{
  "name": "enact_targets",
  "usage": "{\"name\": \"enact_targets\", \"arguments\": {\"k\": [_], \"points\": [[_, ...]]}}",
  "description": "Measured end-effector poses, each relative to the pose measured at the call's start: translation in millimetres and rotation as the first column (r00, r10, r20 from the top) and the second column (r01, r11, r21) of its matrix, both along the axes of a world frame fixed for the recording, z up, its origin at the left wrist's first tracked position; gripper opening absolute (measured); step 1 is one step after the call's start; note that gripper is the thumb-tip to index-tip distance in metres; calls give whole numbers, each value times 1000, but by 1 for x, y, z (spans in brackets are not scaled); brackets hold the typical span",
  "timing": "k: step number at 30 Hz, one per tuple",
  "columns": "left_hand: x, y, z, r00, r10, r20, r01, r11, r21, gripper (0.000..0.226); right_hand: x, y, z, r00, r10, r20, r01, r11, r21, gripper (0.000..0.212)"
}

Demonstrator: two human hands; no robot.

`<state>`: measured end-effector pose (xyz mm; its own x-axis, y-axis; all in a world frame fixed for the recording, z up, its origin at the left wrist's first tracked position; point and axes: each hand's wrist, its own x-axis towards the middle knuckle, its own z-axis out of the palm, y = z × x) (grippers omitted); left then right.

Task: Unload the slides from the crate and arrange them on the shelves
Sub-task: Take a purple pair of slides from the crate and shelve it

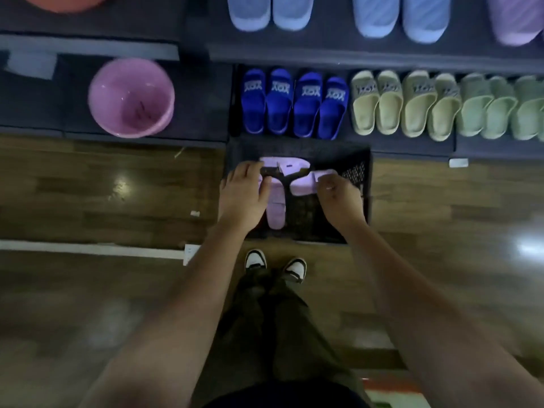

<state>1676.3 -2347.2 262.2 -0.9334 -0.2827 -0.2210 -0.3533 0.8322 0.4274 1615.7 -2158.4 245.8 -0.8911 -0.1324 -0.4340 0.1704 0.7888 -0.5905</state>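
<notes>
- Crate (356, 172) — black, lattice-walled, standing on the wooden floor (117, 201); we took it as our reference for every place below.
- Lilac slides (276, 214): inside the crate, towards its left and far side, with a dark Y-shaped piece (285, 184) lying between them. We could not tell what that piece was.
- Left hand (246, 191): over the crate's left wall, fingers and thumb curled round the lilac slides at their left end.
- Right hand (338, 197): over the middle of the crate, fingers curled and pinching the right end of the lilac slides.
- Lowest shelf (203, 113): directly beyond the crate, its front edge touching the crate's far wall.
- Blue slides (294, 104): four in a row on that shelf, just beyond the crate.
- Pale green slides (418, 108): same shelf, beyond the crate and to its right.
- Pink basin (131, 98): beyond the crate, to its left.
- Light-blue slides (270, 13): one shelf higher, farther beyond the crate.
- Black-and-white shoes (256, 259) — on the crate's near side.
</notes>
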Motion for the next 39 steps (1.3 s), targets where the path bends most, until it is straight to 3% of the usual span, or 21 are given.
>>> {"name": "enact_targets", "arguments": {"k": [5,15,19,23,25,31,39], "points": [[8,-11,-118,999,31,-22,-30,999,29,35,9,-12,-123,997,32,72,-35,999,32,25],[-1,-25,-366,979,162,121,-175,978,111,43,-14,-31,-386,959,159,233,-174,983,48,26],[-13,-33,-433,962,213,168,-239,960,149,45,-22,-38,-457,934,96,345,-115,993,35,24],[-19,-37,-473,942,284,180,-315,933,174,46,-20,-44,-501,890,82,449,-102,995,22,33],[-18,-37,-486,936,305,174,-332,931,154,47,-15,-49,-516,887,50,458,-57,998,2,30],[-14,-41,-506,917,354,183,-382,912,147,51,-4,-63,-538,895,-44,443,62,998,-26,50],[-9,-41,-516,883,379,276,-423,898,119,57,5,-71,-542,907,-144,395,147,989,25,43]]}}
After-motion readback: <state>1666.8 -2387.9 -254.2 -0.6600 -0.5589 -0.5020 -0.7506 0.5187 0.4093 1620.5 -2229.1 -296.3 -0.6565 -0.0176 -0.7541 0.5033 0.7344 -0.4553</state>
